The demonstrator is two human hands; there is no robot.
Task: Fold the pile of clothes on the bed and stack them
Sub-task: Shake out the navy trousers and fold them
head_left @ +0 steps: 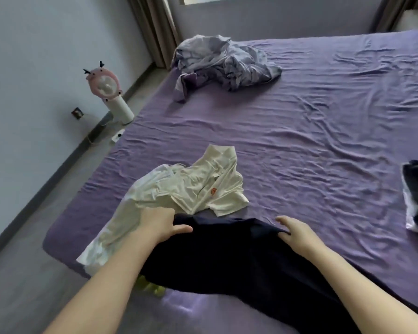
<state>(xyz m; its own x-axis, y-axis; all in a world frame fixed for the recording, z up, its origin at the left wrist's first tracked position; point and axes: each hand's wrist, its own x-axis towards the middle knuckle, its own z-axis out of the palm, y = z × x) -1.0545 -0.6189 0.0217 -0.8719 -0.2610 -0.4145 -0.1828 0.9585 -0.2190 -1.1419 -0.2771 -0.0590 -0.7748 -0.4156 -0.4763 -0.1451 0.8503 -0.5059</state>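
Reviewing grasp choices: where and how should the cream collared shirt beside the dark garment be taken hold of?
Probably at the collar end: the cream shirt lies crumpled with its collar pointing away from the person, so both shoulders beside it could be pinched from above and lifted. The left hand already rests at its near edge.

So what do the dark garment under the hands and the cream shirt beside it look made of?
Dark navy garment: looks like soft matte knit, probably cotton; it drapes limply without shine. Cream shirt: thin woven or jersey cloth with a slight sheen and fine creases. Exact fibre cannot be told.
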